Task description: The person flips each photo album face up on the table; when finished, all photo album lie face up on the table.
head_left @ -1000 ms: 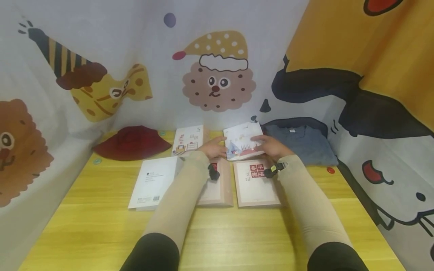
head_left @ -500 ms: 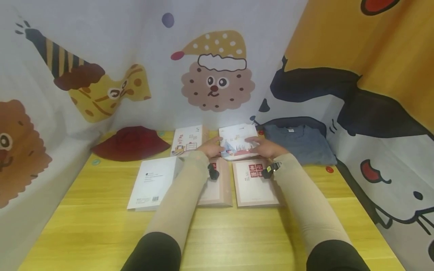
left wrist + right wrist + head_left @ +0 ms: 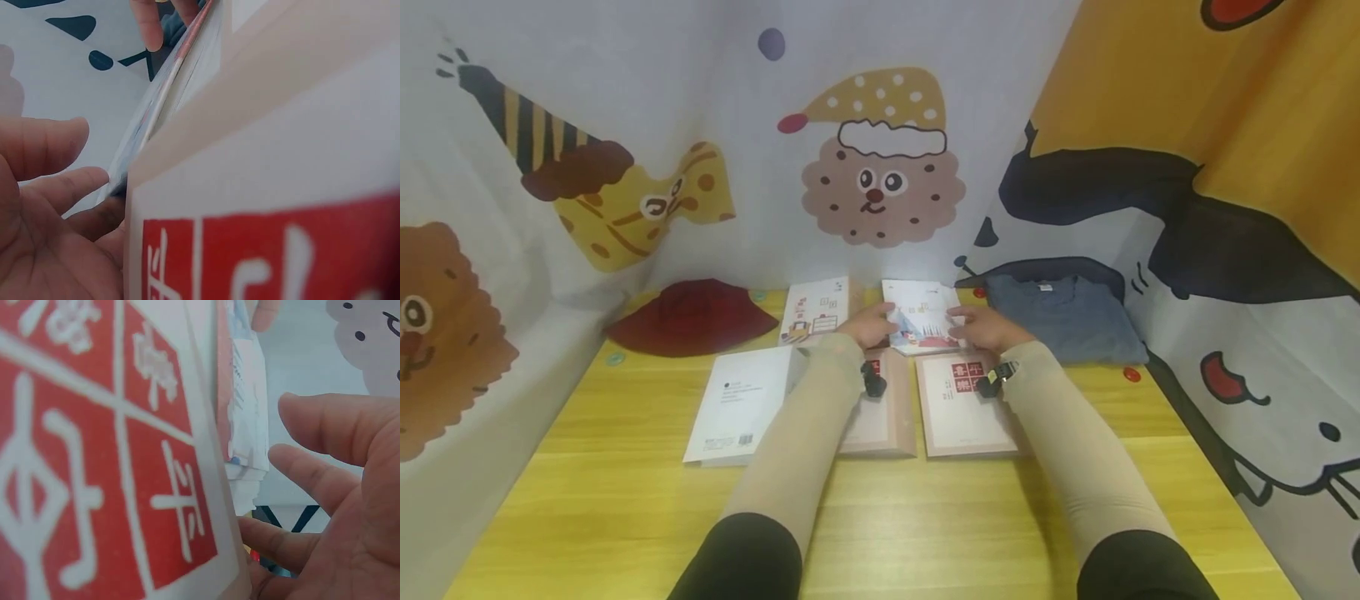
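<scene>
- Between the left hand (image 3: 868,325) and the right hand (image 3: 992,327), towards the back of the table (image 3: 917,517), lies the book (image 3: 921,321).
- Since a second ago it has slid leftwards and lost its slant, so it now seems nearly square beside the back-left book (image 3: 812,308).
- Fingers on both hands are apart, tips at the book's sides; how firmly they press, I cannot tell.
- Counted: five books, three being front books (image 3: 741,408); one hat (image 3: 692,318); one shirt (image 3: 1067,321); two green discs (image 3: 616,358); two red discs (image 3: 1131,375).
</scene>
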